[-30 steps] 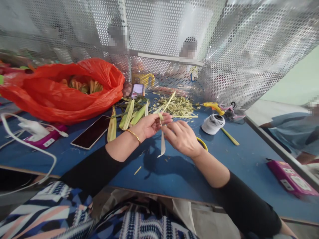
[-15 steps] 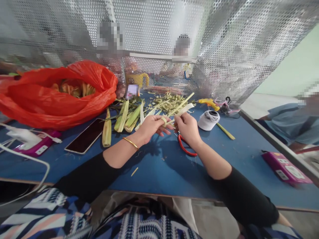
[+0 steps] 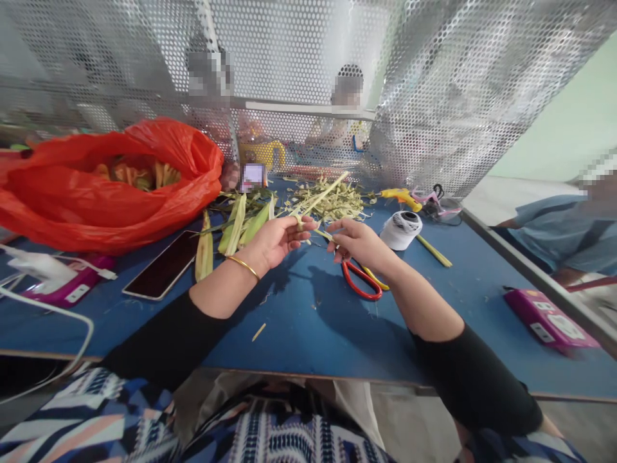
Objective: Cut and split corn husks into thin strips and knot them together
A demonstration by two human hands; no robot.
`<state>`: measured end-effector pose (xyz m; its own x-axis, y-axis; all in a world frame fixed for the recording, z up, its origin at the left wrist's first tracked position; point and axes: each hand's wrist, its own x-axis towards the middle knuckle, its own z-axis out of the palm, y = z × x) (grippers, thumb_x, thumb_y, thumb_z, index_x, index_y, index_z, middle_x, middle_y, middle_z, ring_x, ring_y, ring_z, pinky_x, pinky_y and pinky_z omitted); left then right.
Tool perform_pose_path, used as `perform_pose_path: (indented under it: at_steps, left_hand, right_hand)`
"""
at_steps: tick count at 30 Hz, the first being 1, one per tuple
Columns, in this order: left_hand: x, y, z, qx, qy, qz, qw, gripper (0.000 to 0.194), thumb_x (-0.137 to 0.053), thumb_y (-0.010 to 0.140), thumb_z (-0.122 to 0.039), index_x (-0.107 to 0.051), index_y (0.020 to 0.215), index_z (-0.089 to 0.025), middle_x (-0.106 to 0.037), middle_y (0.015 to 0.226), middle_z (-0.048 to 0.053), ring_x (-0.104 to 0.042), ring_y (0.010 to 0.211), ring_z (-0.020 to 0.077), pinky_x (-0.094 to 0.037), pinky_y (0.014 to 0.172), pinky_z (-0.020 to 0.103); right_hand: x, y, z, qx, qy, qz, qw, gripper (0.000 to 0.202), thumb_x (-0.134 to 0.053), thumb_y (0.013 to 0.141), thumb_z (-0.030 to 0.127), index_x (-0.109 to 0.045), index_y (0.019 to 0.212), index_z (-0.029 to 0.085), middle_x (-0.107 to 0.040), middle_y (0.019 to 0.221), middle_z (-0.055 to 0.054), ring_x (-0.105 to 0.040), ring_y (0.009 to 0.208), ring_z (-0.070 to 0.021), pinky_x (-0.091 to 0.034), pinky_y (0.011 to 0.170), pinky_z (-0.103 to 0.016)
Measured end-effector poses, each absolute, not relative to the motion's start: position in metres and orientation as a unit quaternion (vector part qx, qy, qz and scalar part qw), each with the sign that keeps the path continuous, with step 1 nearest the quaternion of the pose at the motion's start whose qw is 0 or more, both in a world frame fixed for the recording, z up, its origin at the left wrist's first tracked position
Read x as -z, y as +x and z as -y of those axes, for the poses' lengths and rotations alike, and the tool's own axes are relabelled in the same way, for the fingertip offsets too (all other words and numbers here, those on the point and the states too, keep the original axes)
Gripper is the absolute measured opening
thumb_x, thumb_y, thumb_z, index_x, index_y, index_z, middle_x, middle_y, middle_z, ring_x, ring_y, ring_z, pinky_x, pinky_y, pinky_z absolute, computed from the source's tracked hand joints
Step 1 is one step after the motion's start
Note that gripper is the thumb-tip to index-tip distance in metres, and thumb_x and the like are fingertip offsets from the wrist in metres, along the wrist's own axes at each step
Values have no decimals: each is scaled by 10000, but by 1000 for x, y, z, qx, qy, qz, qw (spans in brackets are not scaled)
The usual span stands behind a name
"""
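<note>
My left hand [image 3: 278, 243] pinches a pale green husk strip [image 3: 301, 222] between thumb and forefinger, its other fingers loosely curled. What looks like a knotted or folded bit shows at the thumb. My right hand [image 3: 359, 243] is just to the right, thumb and fingers closed on the strip's other end, which spans the small gap between both hands. Beneath my right hand lies a red loop handle [image 3: 361, 281], with a yellow handle [image 3: 376, 279] beside it; the rest of that tool is mostly hidden. Green husks [image 3: 235, 225] lie beyond my left hand.
Husk scraps [image 3: 332, 200] are heaped at the back. A white thread spool [image 3: 400, 233], a yellow glue gun [image 3: 401, 198] and a purple box [image 3: 549, 316] are on the right. At left are a phone [image 3: 161, 265] and a red plastic bag [image 3: 187, 170]. A perforated screen [image 3: 299, 58] stands behind.
My hands have drawn slightly apart, the left one moving left. The broad pale strip end above my right hand no longer shows there. More of the red and yellow handles is visible.
</note>
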<state>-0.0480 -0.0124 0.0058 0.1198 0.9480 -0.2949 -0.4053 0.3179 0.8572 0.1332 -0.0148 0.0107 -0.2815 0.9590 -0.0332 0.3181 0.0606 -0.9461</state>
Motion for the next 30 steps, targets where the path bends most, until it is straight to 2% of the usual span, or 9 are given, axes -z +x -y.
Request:
perform_pose_path:
  at_steps: [3, 5, 7, 9, 12, 15, 20, 26, 30]
  left_hand:
    - [-5, -50, 11, -500, 320, -456, 663, 147, -517, 824, -88, -658, 798, -117, -693, 657, 47, -576, 449, 54, -373, 394, 136]
    - [-3, -49, 11, -483, 349, -458, 660, 135, -529, 803, -81, -658, 778, -115, -657, 600, 33, -544, 416, 50, -344, 373, 140]
    - [-2, -46, 13, -460, 380, -458, 659, 113, -550, 771, -71, -645, 736, -121, -631, 567, 28, -530, 400, 57, -324, 362, 150]
    - [-2, -43, 16, -434, 411, -460, 656, 118, -551, 748, -58, -625, 684, -125, -629, 561, 35, -522, 390, 63, -324, 360, 162]
    - [-3, -39, 21, -393, 464, -459, 648, 144, -534, 763, -75, -634, 671, -124, -641, 562, 46, -510, 379, 69, -329, 358, 176]
    - [-3, -36, 26, -360, 513, -444, 640, 154, -550, 778, -115, -639, 654, -132, -645, 557, 47, -517, 384, 78, -330, 362, 184]
    - [-2, -35, 30, -335, 533, -428, 648, 130, -590, 783, -153, -596, 654, -144, -663, 592, 47, -537, 415, 85, -363, 391, 190]
    - [-3, -34, 30, -362, 510, -423, 656, 84, -653, 788, -216, -618, 802, -142, -689, 687, 47, -576, 473, 88, -379, 416, 184]
    - [-2, -30, 32, -391, 507, -436, 633, 84, -635, 782, -176, -635, 859, -142, -683, 686, 31, -591, 490, 102, -410, 432, 201]
  right_hand:
    - [-17, 141, 18, -517, -382, 703, 306, 304, -507, 785, 68, -622, 1045, 178, -717, 748, 0, -673, 571, -110, -515, 533, -211]
    - [-21, 144, 20, -559, -312, 716, 276, 262, -533, 790, 128, -661, 1015, 166, -738, 867, -47, -710, 725, -148, -557, 670, -278]
    - [-21, 143, 22, -557, -279, 728, 286, 226, -592, 786, 202, -680, 991, 165, -738, 913, -64, -707, 799, -173, -559, 736, -325]
    - [-19, 141, 22, -472, -293, 752, 355, 191, -619, 798, 259, -685, 960, 181, -724, 839, -41, -683, 758, -165, -546, 718, -329]
    - [-15, 135, 21, -225, -339, 787, 464, 112, -590, 841, 278, -670, 813, 206, -682, 839, -42, -630, 805, -173, -500, 751, -334]
    - [-10, 132, 20, -83, -370, 811, 445, 169, -543, 869, 269, -590, 717, 210, -647, 832, -49, -589, 814, -178, -444, 739, -306]
    - [-1, 127, 21, -41, -489, 807, 327, 188, -455, 900, 296, -522, 738, 229, -536, 602, 6, -477, 561, -152, -279, 554, -256]
    - [3, 124, 17, -58, -558, 737, 378, 219, -467, 865, 280, -467, 651, 232, -460, 553, 20, -388, 518, -144, -244, 555, -266]
    - [5, 124, 15, -68, -560, 721, 401, 238, -485, 860, 255, -478, 624, 227, -468, 550, 18, -409, 535, -147, -268, 570, -272]
